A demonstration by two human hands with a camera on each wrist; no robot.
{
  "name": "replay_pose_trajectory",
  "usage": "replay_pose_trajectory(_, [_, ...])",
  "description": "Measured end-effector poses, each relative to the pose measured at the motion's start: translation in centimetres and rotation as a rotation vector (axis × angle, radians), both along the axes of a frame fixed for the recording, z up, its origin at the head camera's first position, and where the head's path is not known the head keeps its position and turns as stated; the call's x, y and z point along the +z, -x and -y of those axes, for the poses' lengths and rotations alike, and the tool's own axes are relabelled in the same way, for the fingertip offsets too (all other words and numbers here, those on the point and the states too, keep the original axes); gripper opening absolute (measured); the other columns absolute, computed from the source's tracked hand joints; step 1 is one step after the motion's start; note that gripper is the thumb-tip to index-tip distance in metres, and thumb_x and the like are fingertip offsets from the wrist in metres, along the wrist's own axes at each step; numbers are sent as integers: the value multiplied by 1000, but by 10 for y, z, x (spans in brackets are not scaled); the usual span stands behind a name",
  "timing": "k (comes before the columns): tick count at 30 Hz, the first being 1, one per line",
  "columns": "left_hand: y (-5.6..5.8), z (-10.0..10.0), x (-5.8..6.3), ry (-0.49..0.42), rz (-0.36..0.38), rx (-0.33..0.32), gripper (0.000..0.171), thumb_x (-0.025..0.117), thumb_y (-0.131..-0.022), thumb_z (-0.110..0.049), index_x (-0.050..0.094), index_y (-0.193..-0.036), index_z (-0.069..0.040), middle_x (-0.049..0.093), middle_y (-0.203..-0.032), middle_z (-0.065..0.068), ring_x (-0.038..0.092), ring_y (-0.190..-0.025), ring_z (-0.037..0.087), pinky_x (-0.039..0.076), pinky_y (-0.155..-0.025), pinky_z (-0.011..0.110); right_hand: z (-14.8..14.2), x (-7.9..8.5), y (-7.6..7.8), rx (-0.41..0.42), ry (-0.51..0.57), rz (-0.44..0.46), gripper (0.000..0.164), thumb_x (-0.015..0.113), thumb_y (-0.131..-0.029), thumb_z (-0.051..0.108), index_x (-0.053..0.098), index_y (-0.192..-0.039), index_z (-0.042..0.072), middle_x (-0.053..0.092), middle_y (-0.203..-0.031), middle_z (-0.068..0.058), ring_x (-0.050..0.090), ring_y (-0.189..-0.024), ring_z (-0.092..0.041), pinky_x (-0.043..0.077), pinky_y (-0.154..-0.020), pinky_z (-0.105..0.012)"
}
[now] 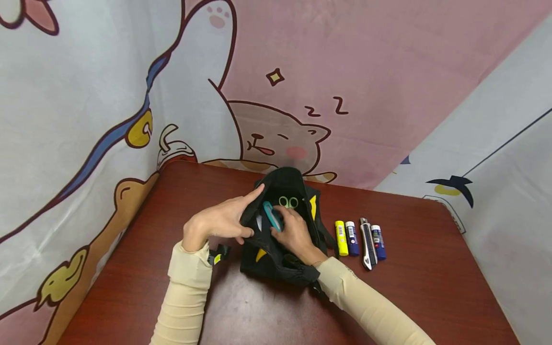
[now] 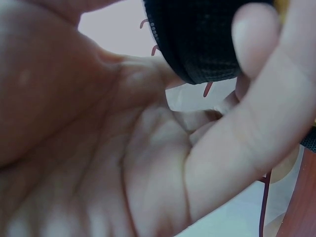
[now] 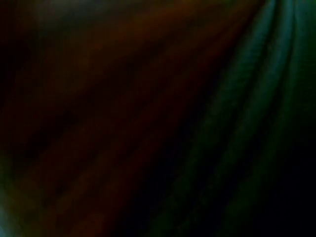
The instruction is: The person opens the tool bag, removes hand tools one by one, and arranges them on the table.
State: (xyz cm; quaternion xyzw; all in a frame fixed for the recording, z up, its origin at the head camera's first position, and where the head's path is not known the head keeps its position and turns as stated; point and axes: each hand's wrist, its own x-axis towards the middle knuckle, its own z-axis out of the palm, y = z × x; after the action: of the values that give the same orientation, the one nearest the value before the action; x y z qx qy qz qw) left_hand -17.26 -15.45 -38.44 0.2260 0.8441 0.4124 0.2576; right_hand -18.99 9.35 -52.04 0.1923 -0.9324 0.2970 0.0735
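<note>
A black fabric bag (image 1: 276, 261) with yellow patches lies on the table, its mouth gaping. My left hand (image 1: 222, 218) holds the left edge of that mouth; in the left wrist view the bag's dark edge (image 2: 197, 44) sits between the fingers. Reaching inside the mouth, my right hand (image 1: 295, 232) pinches a long teal object (image 1: 272, 215) with a dark middle, whose kind I cannot tell. Scissors with pale green handle loops (image 1: 288, 202) show deeper in the bag. The right wrist view is very dark, with folds of fabric (image 3: 247, 98) beside the hand.
Right of the bag a yellow glue stick (image 1: 341, 238), a blue glue stick (image 1: 351, 238), a utility knife (image 1: 368, 243) and another blue glue stick (image 1: 378, 242) lie in a row on the reddish-brown table (image 1: 422, 268). A cartoon-printed cloth (image 1: 366, 57) hangs behind the table.
</note>
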Motion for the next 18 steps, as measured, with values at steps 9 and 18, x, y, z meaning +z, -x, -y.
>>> replay_pose_trajectory(9, [1,0,-1,-4,16,3,116,78,-95,1,5,-181,-28,30,-172,30,81,-76,32,63,-80,31,-2,-1,1,-16,51,5,60,92,-82,4,73,-138,6,74,-111,-14,69,-88,-27,58,-76,-44])
replay_pose_trajectory(18, [0,-1,0,-17,24,12,116,77,-95,2,6,-181,-26,31,-172,31,80,-74,32,65,-77,36,-3,2,-1,-52,159,-12,54,89,-83,3,76,-136,5,74,-110,-13,70,-86,-24,57,-75,-40])
